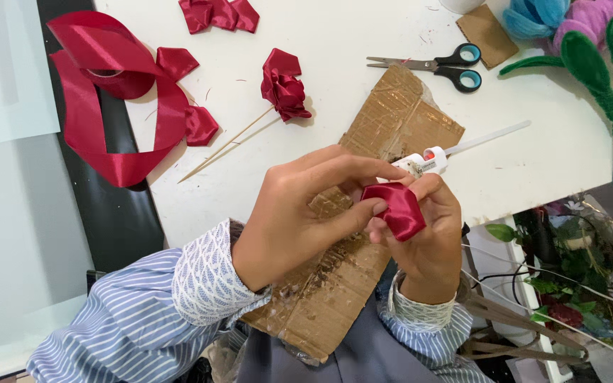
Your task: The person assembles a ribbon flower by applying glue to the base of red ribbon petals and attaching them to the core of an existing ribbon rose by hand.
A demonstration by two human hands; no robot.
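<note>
Pinching a folded red satin ribbon piece (396,209) between thumb and fingers, the left hand (299,213) is pressing down on it from about nine o'clock, clamped firmly on the fabric. The right hand (427,237) is cupping the same piece from below at about four o'clock, its fingers closed around the ribbon and what looks like the white glue gun (431,159) whose nozzle end is showing just above the fold at twelve o'clock, though the hand is hiding how it is gripped. Both hands are hovering over a worn cardboard sheet (391,113) that is lying on the white table (335,42). A finished ribbon rose on a wooden skewer (283,89) is resting at eleven o'clock from the hands, a loose coil of red ribbon (115,99) is lying well apart at ten o'clock, and black-handled scissors (441,69) are sitting at one o'clock. Green and blue fuzzy stems (590,57) are crowding the two o'clock corner. The main danger appears to be hot glue touching the fingertips, since they are sitting right beside the nozzle; the slippery satin may also be unfolding if the pinch is loosening, and stray glue could be spotting the visible face.
</note>
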